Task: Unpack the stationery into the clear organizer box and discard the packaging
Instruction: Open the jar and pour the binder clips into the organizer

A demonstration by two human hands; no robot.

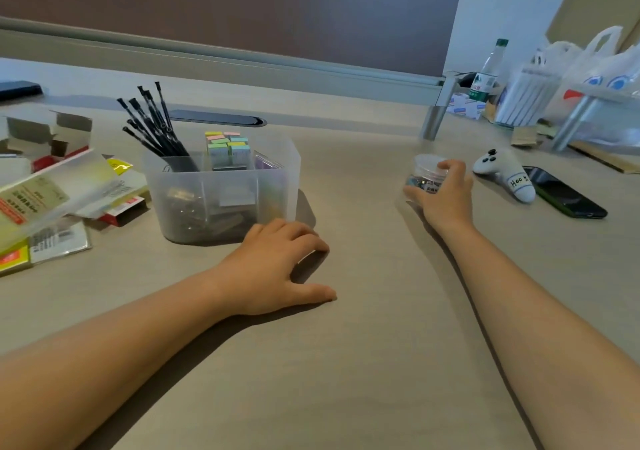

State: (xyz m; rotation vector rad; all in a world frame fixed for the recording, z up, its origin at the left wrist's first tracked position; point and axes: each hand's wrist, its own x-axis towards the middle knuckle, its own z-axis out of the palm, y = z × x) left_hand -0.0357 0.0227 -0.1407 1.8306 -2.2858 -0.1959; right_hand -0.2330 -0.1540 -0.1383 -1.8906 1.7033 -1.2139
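The clear organizer box [277,186] stands on the desk left of centre. It holds black pens [152,120], pastel sticky-note blocks [228,146] and metal clips at the bottom. My left hand [280,262] rests palm down on the desk, just in front of the box's right corner, holding nothing. To the right, my right hand [446,193] grips a small round clear jar [424,169] of coloured clips that sits on the desk.
Opened boxes and plastic packaging [59,193] lie piled at the left. A white game controller [505,172] and a dark phone [564,193] lie right of the jar. A bottle [488,72] and plastic bags [595,69] stand at the back right.
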